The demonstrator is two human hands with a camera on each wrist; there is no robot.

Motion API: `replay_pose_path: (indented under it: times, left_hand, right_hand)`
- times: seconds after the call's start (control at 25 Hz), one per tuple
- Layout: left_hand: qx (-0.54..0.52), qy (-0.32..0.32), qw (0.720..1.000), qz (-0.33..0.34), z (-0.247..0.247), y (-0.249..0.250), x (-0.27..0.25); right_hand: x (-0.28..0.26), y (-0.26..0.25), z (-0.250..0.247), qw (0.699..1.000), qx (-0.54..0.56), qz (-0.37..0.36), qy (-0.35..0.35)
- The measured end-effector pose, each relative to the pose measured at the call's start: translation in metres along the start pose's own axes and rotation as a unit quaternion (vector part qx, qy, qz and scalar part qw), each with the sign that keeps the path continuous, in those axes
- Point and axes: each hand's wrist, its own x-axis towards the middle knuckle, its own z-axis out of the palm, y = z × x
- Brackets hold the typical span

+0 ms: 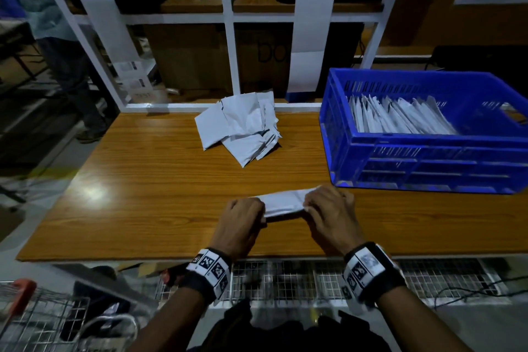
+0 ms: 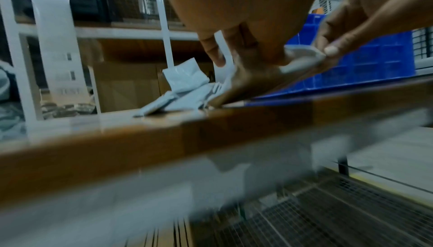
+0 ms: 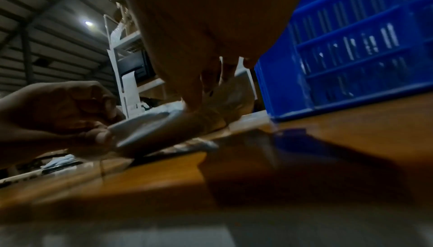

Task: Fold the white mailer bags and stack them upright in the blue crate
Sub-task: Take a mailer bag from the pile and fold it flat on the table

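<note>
A folded white mailer bag (image 1: pixel 284 203) lies near the front of the wooden table (image 1: pixel 143 194), held at both ends. My left hand (image 1: pixel 243 220) pinches its left end and my right hand (image 1: pixel 328 208) pinches its right end. The left wrist view shows the same bag (image 2: pixel 297 62) between both hands; the right wrist view shows the bag (image 3: pixel 145 127) with the left hand (image 3: pixel 58 114) curled on its end. A loose pile of white mailer bags (image 1: pixel 240 128) sits at the back centre. The blue crate (image 1: pixel 428 151) at the right holds several folded bags (image 1: pixel 400 117) standing upright.
A white shelf frame (image 1: pixel 228 37) with hanging paper strips rises behind the table. Cardboard boxes stand behind it. A wire mesh rack (image 1: pixel 285 280) runs under the table's front edge, and a wire cart (image 1: pixel 34 317) is at lower left. A person stands at far left.
</note>
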Motion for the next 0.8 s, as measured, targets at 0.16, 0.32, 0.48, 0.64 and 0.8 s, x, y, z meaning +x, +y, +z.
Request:
replay_pose_path:
  times: [0.16, 0.32, 0.48, 0.64, 0.8]
  left_hand:
    - [-0.023, -0.076, 0.996, -0.034, 0.009, 0.006, -0.016]
    - [-0.031, -0.011, 0.996, -0.080, 0.008, 0.021, 0.007]
    - [0.008, -0.034, 0.993, -0.113, 0.026, 0.026, 0.031]
    - [0.050, -0.127, 0.977, -0.163, 0.049, 0.016, 0.026]
    - [0.036, -0.157, 0.972, -0.168, 0.056, 0.007, 0.032]
  right_hand:
    - [-0.045, 0.009, 0.020, 0.994, -0.006, 0.073, -0.075]
    - [-0.036, 0.001, 0.023, 0.992, 0.007, 0.108, -0.068]
    - [-0.002, -0.012, 0.043, 0.997, 0.015, 0.072, -0.021]
    - [0.015, -0.012, 0.074, 0.987, -0.030, 0.094, -0.128]
    - [0.010, 0.002, 0.085, 0.976, -0.093, 0.121, -0.155]
